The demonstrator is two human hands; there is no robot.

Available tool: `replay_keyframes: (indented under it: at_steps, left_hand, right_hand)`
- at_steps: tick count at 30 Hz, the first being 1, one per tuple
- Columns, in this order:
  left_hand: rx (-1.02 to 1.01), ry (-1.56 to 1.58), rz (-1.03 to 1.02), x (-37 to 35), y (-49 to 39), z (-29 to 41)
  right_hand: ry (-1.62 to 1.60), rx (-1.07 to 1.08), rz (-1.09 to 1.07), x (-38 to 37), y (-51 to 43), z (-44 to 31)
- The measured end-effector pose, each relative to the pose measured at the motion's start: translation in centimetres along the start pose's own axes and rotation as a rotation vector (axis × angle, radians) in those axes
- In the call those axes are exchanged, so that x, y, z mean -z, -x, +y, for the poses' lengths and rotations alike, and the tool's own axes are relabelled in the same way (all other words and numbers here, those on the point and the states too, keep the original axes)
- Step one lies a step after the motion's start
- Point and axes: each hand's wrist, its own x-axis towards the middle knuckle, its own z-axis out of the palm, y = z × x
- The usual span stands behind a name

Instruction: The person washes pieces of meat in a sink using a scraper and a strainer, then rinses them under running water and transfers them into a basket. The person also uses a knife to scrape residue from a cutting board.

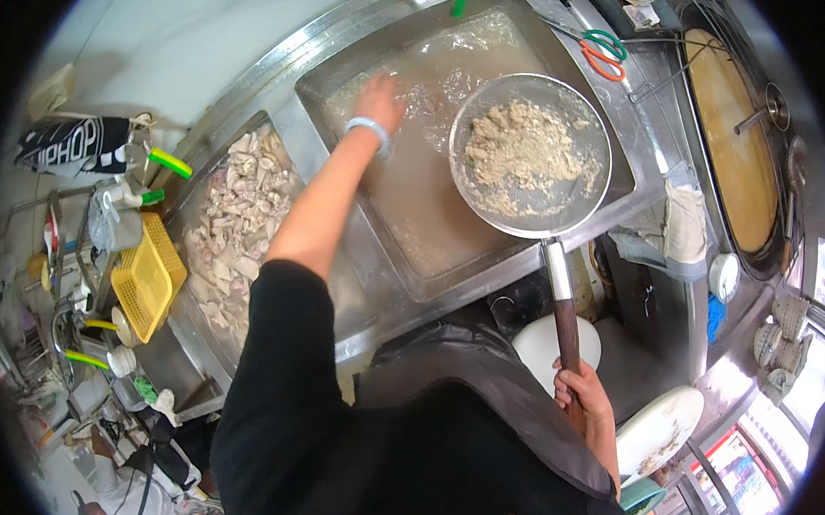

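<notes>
My right hand (582,392) is closed around the dark wooden handle of a large round mesh strainer (561,227). Pale, crumbly wet residue (523,148) lies in its mesh, over the right part of a steel sink basin (411,285). Cloudy brown water (401,208) stands in the basin, rippling and foamy at the back. My left hand (380,105), a pale band at its wrist, is at the water's surface on the basin's left side; it is blurred, and its fingertips are hard to make out. Pale meat pieces (240,206) fill much of the neighbouring basin on the left.
Scissors with green and orange handles (604,54) lie on the back right sink rim. Beyond stands a long pan of yellowish liquid (733,141). A folded cloth (685,219) hangs at the right; a yellow plastic basket (149,279) is at the left. Another person (127,487) is at lower left.
</notes>
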Motion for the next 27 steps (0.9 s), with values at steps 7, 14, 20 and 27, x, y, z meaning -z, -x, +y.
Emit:
replay_keyframes:
  at_steps: [7,14,20,27]
  left_hand:
    - [0.154,-0.151,0.368,6.5,11.5,-5.1]
    - [0.304,-0.382,-0.043,11.7,17.9,-7.2]
    - [0.332,-0.368,-0.253,12.2,21.8,-10.1]
    - [0.449,-0.105,-0.407,9.4,28.6,-13.5]
  right_hand:
    - [0.214,0.073,0.036,1.5,-1.4,1.0]
    - [0.329,0.174,-0.024,2.2,-1.9,2.6]
    - [0.294,0.197,-0.002,1.2,-2.6,4.9]
    - [0.126,0.324,0.077,-3.2,-5.1,9.7]
